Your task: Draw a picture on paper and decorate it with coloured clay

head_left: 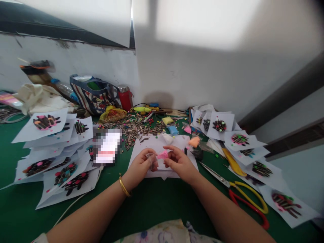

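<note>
A lump of pink modelling clay (pixel 162 155) is between my two hands, over white sheets of paper (pixel 141 145). My left hand (pixel 144 163), with a gold bangle at its wrist, closes on a clear plastic wrapper (pixel 152 160) that reaches to the clay. On the other side, my right hand (pixel 179 162) pinches the pink clay between thumb and fingers. Near the hands lie an orange clay lump (pixel 194 141), a blue clay packet (pixel 173 130), a yellow one (pixel 167 120), a white lump (pixel 167 138) and a dark lump (pixel 197 154).
Striped sunflower seeds (pixel 134 128) lie heaped behind the paper. Sheets with seed-and-clay figures stack at left (pixel 40 165) and right (pixel 262 168). Scissors (pixel 229 184) lie open at right. A blurred-out phone (pixel 107 147), a red flask (pixel 125 98) and a bag (pixel 93 94) stand leftward.
</note>
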`<state>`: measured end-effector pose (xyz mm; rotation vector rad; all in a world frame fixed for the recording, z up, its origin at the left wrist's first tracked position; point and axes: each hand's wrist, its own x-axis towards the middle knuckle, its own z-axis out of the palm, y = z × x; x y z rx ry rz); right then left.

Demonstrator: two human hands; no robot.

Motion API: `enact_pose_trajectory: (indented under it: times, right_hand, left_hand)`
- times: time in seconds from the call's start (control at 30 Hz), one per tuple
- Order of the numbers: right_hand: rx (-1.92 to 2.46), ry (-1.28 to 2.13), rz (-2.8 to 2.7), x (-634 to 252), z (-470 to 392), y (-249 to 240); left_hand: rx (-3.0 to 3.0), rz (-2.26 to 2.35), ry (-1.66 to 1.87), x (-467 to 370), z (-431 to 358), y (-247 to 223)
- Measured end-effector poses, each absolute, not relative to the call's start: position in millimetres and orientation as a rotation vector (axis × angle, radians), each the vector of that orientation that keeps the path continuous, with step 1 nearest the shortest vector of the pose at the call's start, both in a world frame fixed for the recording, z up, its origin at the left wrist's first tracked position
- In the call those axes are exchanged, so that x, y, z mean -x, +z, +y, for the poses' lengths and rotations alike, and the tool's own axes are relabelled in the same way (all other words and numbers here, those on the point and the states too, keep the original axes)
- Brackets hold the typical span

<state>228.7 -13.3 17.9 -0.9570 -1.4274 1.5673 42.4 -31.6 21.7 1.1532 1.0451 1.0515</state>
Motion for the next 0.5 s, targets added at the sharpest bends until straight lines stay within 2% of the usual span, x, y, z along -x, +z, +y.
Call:
enact_pose_trajectory:
  times: [0.5]
  right_hand:
    - [0.933,1.679,-1.266,-217.5,-18.2,17.4]
  left_hand:
    - [-1.210,1.087,1.095,-43.5,-32.8,14.2]
